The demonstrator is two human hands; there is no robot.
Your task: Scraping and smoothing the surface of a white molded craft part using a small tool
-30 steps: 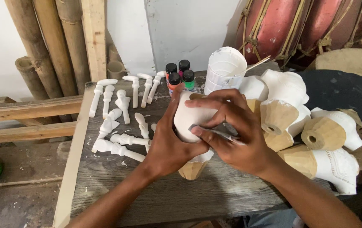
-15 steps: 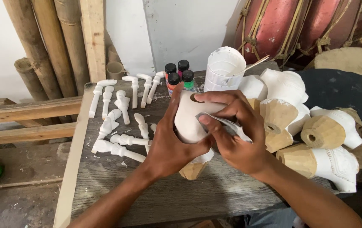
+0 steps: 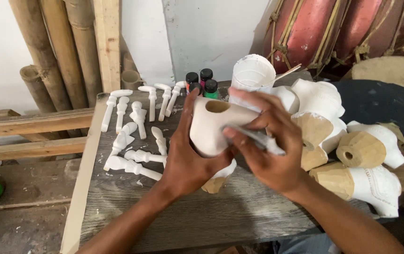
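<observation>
Two hands work one white carved piece (image 3: pixel 211 124) above the desk (image 3: pixel 202 216). Left hand (image 3: pixel 190 157) grip wraps the piece from below. Right hand (image 3: pixel 268 150) grip pinches a grey strip (image 3: pixel 258 138) against it.

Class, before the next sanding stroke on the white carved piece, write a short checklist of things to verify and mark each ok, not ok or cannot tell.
1. Left hand has a firm grip on the white piece: ok.
2. Right hand presses the grey strip against the piece: ok.
3. Piece's hole faces up, uncovered: ok.
4. Paint bottles capped: ok.
5. Small white parts lie apart from the hands: ok.
6. Strip's grit left: cannot tell.
</observation>
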